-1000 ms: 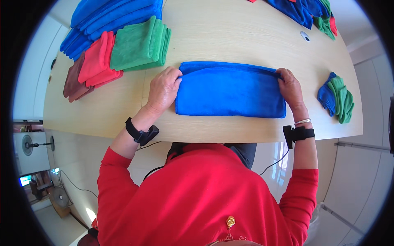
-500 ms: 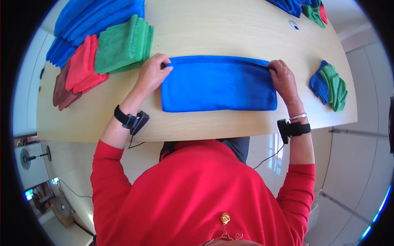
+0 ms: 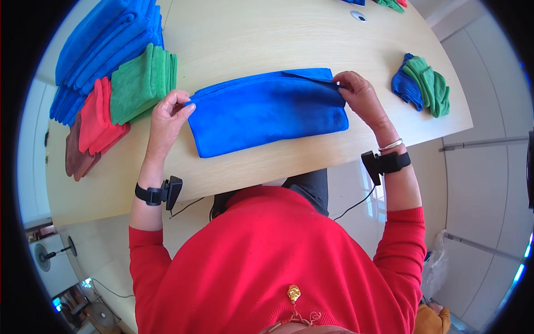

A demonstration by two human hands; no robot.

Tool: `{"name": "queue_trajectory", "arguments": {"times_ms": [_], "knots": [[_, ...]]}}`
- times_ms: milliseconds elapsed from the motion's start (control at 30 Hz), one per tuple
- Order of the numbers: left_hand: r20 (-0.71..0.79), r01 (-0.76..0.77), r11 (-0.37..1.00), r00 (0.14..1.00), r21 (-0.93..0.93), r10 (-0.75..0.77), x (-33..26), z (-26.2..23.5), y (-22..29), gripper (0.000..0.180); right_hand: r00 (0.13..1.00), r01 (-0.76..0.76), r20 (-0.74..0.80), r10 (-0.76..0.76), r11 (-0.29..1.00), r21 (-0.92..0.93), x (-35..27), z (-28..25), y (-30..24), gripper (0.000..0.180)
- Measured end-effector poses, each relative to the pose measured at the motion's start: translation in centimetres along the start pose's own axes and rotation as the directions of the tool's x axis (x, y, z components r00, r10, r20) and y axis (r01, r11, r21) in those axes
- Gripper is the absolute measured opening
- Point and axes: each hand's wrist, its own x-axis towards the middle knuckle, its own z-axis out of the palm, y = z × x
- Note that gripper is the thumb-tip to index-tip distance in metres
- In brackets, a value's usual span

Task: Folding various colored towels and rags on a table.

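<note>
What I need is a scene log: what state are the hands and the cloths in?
Central blue cloth: folded, layers parted at far right
Left hand: pinching its far left corner
Right hand: pinching near its far right corner
Blue cloth stack: folded
Green cloth stack: folded
Red cloth stack: folded
Brown cloth stack: folded
Blue-and-green bundle: loosely bunched
Far cloths: mostly out of frame, unclear

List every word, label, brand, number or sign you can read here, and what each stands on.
No text can be read in this view.
Blue cloth, between the left hand and right hand: no lettering visible.
Folded green cloths and red cloths: none visible.
Black wrist device on the left arm: any marking is too small to read.
</note>
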Motion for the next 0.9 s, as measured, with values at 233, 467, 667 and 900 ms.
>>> {"name": "queue_trajectory", "arguments": {"times_ms": [233,467,667,900], "knots": [[0.032,0.030,0.999,0.999,0.034,-0.031,-0.9,0.4,-1.2,0.009,0.996,0.053,-0.072,-0.060,0.994,-0.093,1.3,1.3,0.4,0.022],[0.003,0.072,0.997,0.997,0.041,-0.073,-1.1,1.0,-2.1,0.009,0.994,0.071,-0.066,-0.082,0.985,-0.160,3.2,2.2,1.3,0.023],[-0.012,0.088,0.995,0.996,0.036,-0.088,-1.0,1.0,-2.8,0.009,0.988,0.155,0.015,-0.157,0.951,-0.267,4.2,2.2,2.1,0.023],[-0.026,0.090,0.996,0.996,0.019,-0.090,-1.4,1.2,-2.8,0.008,0.982,0.188,0.068,-0.175,0.922,-0.340,5.2,2.3,2.5,0.021]]}}
